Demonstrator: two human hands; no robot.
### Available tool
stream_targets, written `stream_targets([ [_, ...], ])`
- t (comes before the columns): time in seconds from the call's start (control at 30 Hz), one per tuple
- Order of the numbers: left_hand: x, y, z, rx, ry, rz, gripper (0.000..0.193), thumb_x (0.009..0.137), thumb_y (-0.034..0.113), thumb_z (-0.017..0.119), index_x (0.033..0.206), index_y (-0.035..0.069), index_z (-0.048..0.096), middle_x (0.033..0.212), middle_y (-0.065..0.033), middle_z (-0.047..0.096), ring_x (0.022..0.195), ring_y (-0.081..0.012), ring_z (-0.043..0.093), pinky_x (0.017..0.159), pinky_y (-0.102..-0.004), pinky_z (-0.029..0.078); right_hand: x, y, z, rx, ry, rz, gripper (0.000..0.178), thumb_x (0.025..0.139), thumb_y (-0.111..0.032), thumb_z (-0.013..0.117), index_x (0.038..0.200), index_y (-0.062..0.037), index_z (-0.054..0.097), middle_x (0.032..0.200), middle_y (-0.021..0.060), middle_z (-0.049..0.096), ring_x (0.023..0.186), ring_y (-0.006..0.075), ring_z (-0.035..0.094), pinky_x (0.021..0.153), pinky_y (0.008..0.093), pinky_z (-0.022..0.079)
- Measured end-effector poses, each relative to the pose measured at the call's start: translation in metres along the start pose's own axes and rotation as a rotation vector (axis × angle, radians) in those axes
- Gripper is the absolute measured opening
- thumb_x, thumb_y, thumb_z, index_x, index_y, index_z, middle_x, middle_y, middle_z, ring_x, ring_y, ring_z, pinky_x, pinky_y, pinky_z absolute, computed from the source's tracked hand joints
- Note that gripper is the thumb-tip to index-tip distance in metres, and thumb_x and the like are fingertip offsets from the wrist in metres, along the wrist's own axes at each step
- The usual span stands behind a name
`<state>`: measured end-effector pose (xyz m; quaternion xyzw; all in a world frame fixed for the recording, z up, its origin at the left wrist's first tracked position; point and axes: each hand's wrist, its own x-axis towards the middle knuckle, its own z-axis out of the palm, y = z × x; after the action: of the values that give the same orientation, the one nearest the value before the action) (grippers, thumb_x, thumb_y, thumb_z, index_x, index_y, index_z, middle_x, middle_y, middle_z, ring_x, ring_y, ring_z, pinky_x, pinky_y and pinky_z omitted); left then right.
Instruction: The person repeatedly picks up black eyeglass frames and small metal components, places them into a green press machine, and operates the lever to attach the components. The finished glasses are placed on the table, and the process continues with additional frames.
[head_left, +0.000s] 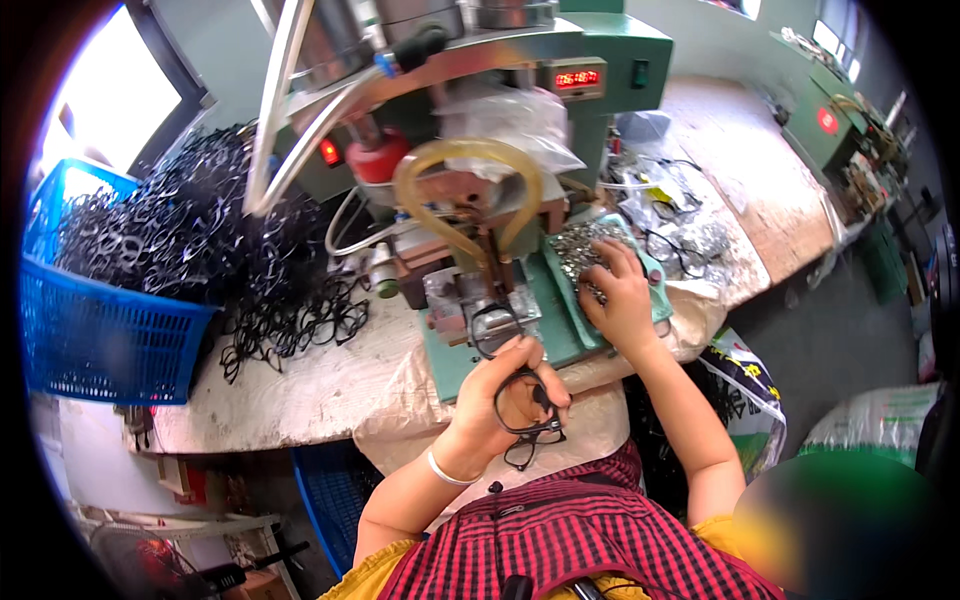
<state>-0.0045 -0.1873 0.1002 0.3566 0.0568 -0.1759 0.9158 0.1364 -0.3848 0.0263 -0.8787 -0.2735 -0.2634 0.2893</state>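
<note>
My left hand point(490, 405) is closed around black eyeglass frames point(508, 412). One rim of a frame reaches up to the metal fixture of the machine, and more rims hang below my fingers. My right hand point(622, 300) rests over a pale green tray point(570, 300), its fingers bent and apart among many small shiny metal parts point(578, 248). Whether a part lies under the fingertips is too small to tell. Between the hands stands the green bench machine point(632, 60), with a looped yellowish tube point(470, 150) above its fixture.
A large heap of black eyeglass frames point(190, 220) fills the left side, partly in a blue plastic basket point(110, 330). Bagged parts and a few glasses point(675, 220) lie right of the machine on the wooden table point(290, 405). A printed bag point(745, 390) stands below the table's right edge.
</note>
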Motion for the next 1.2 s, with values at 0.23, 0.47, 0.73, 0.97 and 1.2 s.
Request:
stream_targets([
  [0.23,-0.019,-0.012,-0.043,0.104,-0.269,-0.094,0.041,0.11,0.044,0.039,0.11,0.005,0.053,0.094,-0.0152,0.071,0.079,-0.026,0.07,0.068,-0.0345,0.058,0.028,0.024,0.01,0.0,0.01,-0.155,0.015,0.081,-0.003,0.067,0.096,-0.0012,0.068,0.119,0.0163,0.069,0.115,0.0373,0.063,0.095,0.0455,0.052],
  [0.47,-0.068,0.106,-0.152,1.175,0.989,1.058,0.011,0.094,0.013,0.071,0.098,0.004,0.066,0.096,-0.0031,0.066,0.082,-0.0125,0.056,0.074,-0.0271,0.046,0.008,0.01,-0.004,0.236,0.148,0.214,0.015,0.087,0.0,0.07,0.101,-0.0003,0.073,0.1,0.0136,0.073,0.095,0.0264,0.069,0.087,0.0349,0.053],
  [0.73,0.001,0.279,-0.216,1.722,1.541,0.355,0.079,0.074,0.064,0.076,0.137,0.019,0.061,0.157,-0.0206,0.039,0.139,-0.0444,0.04,0.115,-0.0529,0.033,0.02,-0.002,0.01,0.41,0.185,0.324,0.014,0.087,-0.001,0.068,0.1,-0.0009,0.074,0.094,0.0125,0.073,0.089,0.0256,0.068,0.084,0.0336,0.052],
  [0.97,0.005,0.213,-0.288,1.909,1.531,0.79,0.049,0.081,0.045,0.072,0.119,0.015,0.072,0.139,-0.0269,0.054,0.117,-0.0476,0.053,0.1,-0.0522,0.046,-0.045,0.013,-0.032,0.258,0.27,0.448,0.013,0.087,0.0,0.069,0.1,0.0,0.074,0.095,0.0111,0.073,0.092,0.0236,0.068,0.086,0.0341,0.051],
  [1.2,-0.014,0.174,-0.249,2.131,1.339,0.81,0.032,0.087,0.029,0.065,0.11,0.009,0.073,0.139,-0.0318,0.053,0.111,-0.0498,0.054,0.097,-0.0526,0.047,-0.004,-0.057,-0.05,0.435,0.127,0.234,0.015,0.082,0.004,0.069,0.095,-0.0009,0.075,0.093,0.0109,0.071,0.09,0.0256,0.067,0.083,0.0356,0.051],
])
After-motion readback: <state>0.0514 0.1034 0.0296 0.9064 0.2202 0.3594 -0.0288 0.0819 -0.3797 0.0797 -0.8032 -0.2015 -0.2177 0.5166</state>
